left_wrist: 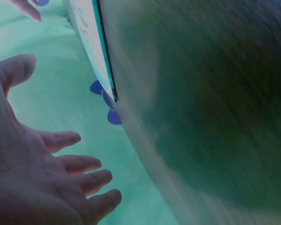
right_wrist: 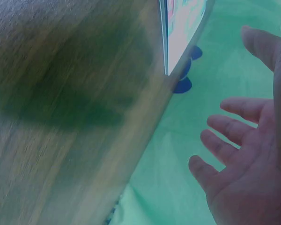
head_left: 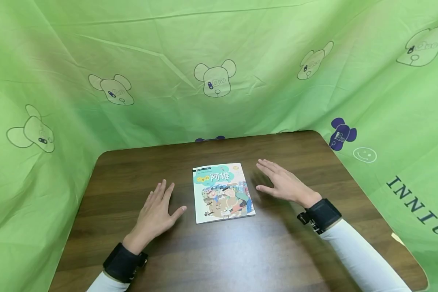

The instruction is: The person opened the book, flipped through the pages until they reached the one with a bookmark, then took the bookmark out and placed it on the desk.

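**Inspector A:** Count on the dark brown wooden table (head_left: 241, 251)?

**Inspector B:** One thin paperback picture book with a pale cartoon cover (head_left: 222, 192), lying flat near the middle, closer to the far edge. Nothing else of that kind.

**Inspector A:** Hands?

**Inspector B:** Two. One bare left hand (head_left: 156, 213) at the book's left edge, one bare right hand (head_left: 282, 183) at its right edge. Each wrist carries one black strap, so two black wrist straps (head_left: 122, 263).

**Inspector A:** Surroundings?

**Inspector B:** One green printed cloth backdrop (head_left: 219, 48) round the far and side edges. On it, six outlined bear heads and one solid purple bear fully visible.
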